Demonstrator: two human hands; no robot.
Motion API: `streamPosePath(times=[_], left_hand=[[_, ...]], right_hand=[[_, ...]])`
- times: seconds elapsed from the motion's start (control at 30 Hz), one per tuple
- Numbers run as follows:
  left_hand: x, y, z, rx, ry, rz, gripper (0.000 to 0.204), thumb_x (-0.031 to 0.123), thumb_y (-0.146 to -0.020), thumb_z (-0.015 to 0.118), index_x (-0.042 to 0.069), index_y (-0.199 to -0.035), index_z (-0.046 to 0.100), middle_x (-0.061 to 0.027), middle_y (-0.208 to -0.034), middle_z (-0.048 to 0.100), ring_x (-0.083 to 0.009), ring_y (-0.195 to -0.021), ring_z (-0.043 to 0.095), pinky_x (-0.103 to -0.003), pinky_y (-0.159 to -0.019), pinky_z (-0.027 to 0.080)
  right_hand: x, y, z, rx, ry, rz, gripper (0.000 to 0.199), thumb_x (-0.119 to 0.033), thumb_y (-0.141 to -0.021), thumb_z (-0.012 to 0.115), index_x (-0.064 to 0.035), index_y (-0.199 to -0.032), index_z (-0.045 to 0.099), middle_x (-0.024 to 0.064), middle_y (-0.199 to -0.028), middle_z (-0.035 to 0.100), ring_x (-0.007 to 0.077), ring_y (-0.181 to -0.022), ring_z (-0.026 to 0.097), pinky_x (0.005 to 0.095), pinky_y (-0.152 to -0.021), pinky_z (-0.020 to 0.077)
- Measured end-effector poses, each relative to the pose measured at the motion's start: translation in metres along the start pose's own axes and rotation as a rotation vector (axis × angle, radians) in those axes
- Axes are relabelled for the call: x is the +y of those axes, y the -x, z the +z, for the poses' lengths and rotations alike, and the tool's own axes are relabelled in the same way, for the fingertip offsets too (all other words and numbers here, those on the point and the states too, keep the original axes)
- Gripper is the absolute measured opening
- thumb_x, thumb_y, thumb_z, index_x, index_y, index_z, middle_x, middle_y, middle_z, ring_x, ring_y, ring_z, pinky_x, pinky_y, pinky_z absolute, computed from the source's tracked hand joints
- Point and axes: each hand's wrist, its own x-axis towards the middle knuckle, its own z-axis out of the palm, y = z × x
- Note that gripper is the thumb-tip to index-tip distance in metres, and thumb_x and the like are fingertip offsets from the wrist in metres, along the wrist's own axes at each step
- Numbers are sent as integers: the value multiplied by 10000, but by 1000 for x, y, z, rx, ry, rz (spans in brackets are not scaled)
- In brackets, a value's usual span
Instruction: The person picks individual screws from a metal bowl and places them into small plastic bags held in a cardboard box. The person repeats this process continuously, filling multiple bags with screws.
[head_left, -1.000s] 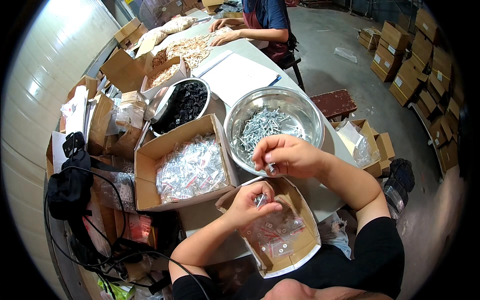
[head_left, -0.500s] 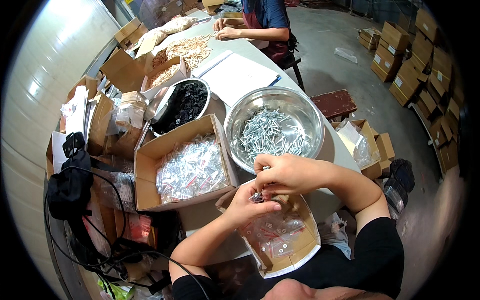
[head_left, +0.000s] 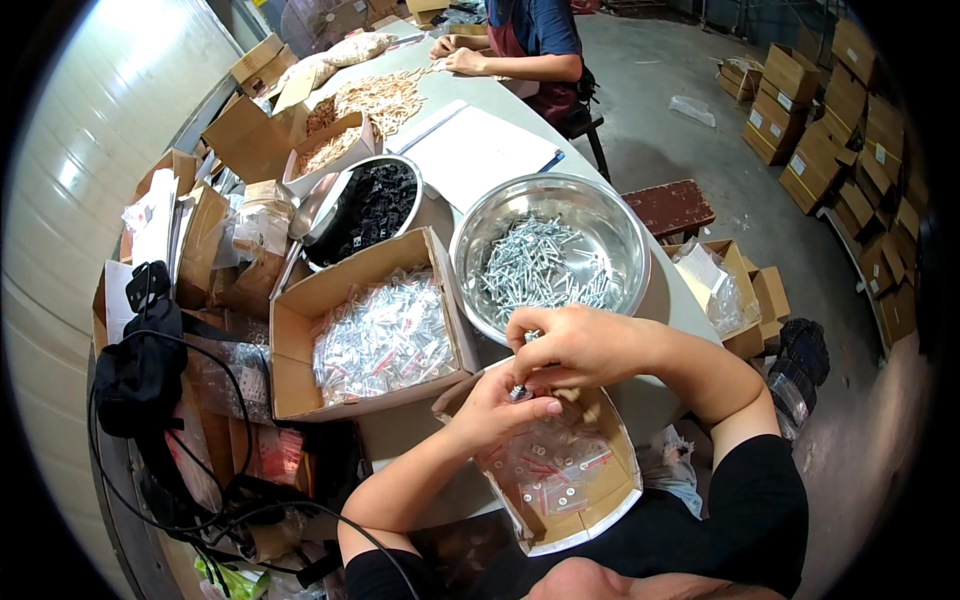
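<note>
The bare right hand (head_left: 585,346) is brought from the round silver metal bowl (head_left: 622,240) to the bare left hand (head_left: 486,412), so small shiny metal pieces (head_left: 519,393) (kinds unclear), pinched by both, are gathered.

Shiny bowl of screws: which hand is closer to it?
Right. The right hand is at the near rim of the shiny bowl; the left hand is nearer the body, at the far end of the cardboard tray.

The right hand (head_left: 578,346) hides part of the bowl (head_left: 622,240)

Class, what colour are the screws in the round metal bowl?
Silvery-grey screws; the head view shows them.
</note>
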Motion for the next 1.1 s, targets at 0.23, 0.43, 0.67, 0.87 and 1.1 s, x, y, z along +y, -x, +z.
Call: streamPosePath(times=[0.23, 0.43, 0.67, 0.87, 1.1], left_hand=[[2, 0, -1, 58, -105, -5, 324, 129, -797, 785, 16, -1031, 591, 5, -905, 601, -88, -846, 556, -257, -773, 474], [-6, 0, -5, 22, 5, -34, 393, 137, -784, 798, 20, -1091, 584, -2, -961, 604, -96, -901, 558, -272, -824, 466], [-7, 2, -8, -76, 99, 20, 494, 137, -773, 812, 19, -1180, 558, -26, -1114, 585, -116, -1069, 545, -285, -928, 448], [-11, 3, -12, -80, 48, 33, 548, 167, -745, 841, 18, -1183, 549, -22, -1109, 577, -108, -1074, 538, -283, -934, 440], [-11, 2, -8, -26, -13, 44, 483, 92, -754, 822, 9, -1146, 553, -20, -1035, 598, -108, -1025, 570, -272, -891, 478]], right_hand=[[1, -1, 1, 50, 54, -7, 180, -111, -801, 672, -42, -958, 616, 121, -998, 590, 318, -759, 665, 383, -672, 542], [-7, 1, -2, -4, 44, -33, 190, -113, -788, 683, -50, -960, 632, 118, -942, 606, 319, -787, 662, 385, -678, 540], [-1, -1, 3, 17, -63, -104, 227, -110, -765, 721, -66, -976, 651, 105, -966, 589, 297, -776, 659, 375, -696, 531], [-2, 0, 1, -15, -71, -82, 166, -119, -772, 725, -73, -917, 659, 100, -1062, 544, 287, -765, 659, 371, -694, 528], [-2, 1, 1, 9, -22, -99, 134, -156, -778, 728, -102, -887, 672, 98, -1073, 533, 288, -703, 658, 374, -663, 539]])
